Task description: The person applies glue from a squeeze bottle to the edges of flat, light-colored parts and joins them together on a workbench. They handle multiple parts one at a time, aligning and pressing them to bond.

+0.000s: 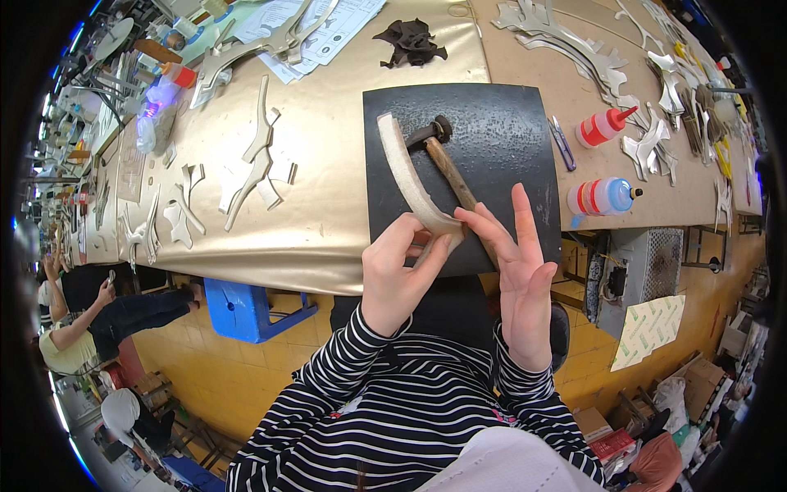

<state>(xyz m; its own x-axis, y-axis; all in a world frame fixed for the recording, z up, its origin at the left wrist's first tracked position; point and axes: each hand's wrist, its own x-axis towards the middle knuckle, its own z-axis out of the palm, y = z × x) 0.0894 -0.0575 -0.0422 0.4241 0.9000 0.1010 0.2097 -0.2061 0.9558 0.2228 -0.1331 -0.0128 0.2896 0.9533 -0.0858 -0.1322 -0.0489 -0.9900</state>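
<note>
My left hand [395, 275] grips the lower end of a long, curved, pale strip [402, 168] that looks like leather, with fingers and thumb pinching it. The strip arcs up and to the left above a black mat [496, 115]. My right hand [525, 291] is open, its fingers stretched out and the palm turned partly up. Its foremost fingertips are at the strip's lower right edge; whether they touch it I cannot tell. Beside the strip a hammer [451, 172] with a wooden handle lies on the mat, the handle's lower end passing behind my right fingers.
Right of the mat lie a snipping tool [563, 144], a red bottle [602, 127] and a clear bottle with a red band [602, 197]. Several pale cut pieces [258, 160] rest on the gold table cover [328, 164]. A crumpled dark scrap [410, 43] is behind. Below stands a blue stool [234, 310].
</note>
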